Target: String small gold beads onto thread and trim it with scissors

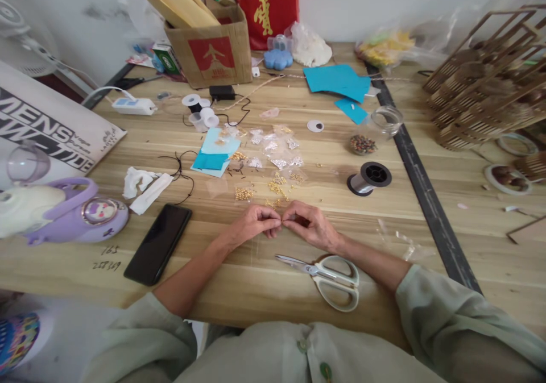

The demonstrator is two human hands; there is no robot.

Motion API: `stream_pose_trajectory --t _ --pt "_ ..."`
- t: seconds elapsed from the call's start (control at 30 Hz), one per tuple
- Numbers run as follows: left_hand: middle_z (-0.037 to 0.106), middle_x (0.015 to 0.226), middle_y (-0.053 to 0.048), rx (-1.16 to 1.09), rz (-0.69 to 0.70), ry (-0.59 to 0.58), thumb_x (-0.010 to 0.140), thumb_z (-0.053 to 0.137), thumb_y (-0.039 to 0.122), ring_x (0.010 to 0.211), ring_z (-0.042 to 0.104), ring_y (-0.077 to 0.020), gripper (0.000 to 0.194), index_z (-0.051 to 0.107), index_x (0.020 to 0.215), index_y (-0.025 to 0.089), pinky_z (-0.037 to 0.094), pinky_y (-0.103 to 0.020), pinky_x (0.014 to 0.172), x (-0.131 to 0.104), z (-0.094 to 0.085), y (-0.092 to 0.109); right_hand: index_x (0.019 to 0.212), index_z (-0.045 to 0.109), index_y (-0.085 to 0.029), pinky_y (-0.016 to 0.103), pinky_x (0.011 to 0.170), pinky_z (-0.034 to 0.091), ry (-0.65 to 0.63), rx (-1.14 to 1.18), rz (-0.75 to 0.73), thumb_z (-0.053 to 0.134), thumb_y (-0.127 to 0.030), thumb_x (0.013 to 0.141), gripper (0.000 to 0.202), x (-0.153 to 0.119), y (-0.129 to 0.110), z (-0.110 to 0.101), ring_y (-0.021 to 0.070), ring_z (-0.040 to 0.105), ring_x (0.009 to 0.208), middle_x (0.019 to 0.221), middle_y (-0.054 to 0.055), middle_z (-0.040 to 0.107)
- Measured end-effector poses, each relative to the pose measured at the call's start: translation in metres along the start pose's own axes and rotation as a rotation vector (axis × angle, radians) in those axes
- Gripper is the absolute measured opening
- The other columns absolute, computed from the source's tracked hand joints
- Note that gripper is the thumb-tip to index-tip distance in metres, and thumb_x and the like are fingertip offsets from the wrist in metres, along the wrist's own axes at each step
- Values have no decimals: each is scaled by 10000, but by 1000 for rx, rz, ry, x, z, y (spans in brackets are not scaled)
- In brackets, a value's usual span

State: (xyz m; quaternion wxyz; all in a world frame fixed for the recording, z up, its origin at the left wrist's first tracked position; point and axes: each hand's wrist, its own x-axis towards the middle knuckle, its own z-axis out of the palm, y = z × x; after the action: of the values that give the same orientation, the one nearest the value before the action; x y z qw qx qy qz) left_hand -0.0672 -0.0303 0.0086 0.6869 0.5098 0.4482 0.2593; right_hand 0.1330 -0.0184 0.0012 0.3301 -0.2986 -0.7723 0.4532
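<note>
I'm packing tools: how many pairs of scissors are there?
1: pale-handled scissors on the table, between the right hand and the person; the box could hide more.

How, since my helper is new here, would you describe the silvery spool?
On the wooden table, find the long black strip at right. Just left of it, near the clear jar, stands the silvery-wound spool. Black flanges set it apart from the white spool.
</note>
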Motion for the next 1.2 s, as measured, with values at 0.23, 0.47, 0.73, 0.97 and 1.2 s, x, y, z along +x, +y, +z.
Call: stream_pose_trajectory --t 0.23,0.47,0.73,0.97,1.2 --pt "661 642 -21 33 20 -82 760 708 359 580 615 -100 255 702 814 110 510 -200 571 1 -7 -9 813 632 -160 233 593 410 -55 200 131 640 -321 853 165 1 7 0 103 501 641 748 6 582" --pt "661 582 -20 92 1 -75 722 732 356 517 607 -94 251 707 742 106 497 -185 518 1 -8 -8 814 678 -151 239 636 448 -141 291 108 663 -322 840 173 4 8 -4 121 574 697 785 27 623" --pt "649 560 -15 51 -32 -53 692 746 359 502 603 -93 265 688 712 102 489 -181 503 1 -5 -3 896 691 -156 256 665 462 -158 67 -75 577 -283 908 170 4 5 -10 138 594 747 829 59 638" --pt "653 571 -25 18 -28 -10 688 754 361 512 608 -102 279 687 735 95 499 -200 521 0 -3 -3 958 677 -167 254 644 480 -126 -45 -140 528 -282 930 190 3 3 -10 148 598 777 872 76 639" --pt "675 649 -38 9 0 16 707 737 348 538 619 -109 266 698 787 97 503 -208 516 0 -3 -5 1171 587 -141 209 530 430 -122 -113 -47 588 -242 872 315 -1 9 -9 88 514 576 851 43 633"
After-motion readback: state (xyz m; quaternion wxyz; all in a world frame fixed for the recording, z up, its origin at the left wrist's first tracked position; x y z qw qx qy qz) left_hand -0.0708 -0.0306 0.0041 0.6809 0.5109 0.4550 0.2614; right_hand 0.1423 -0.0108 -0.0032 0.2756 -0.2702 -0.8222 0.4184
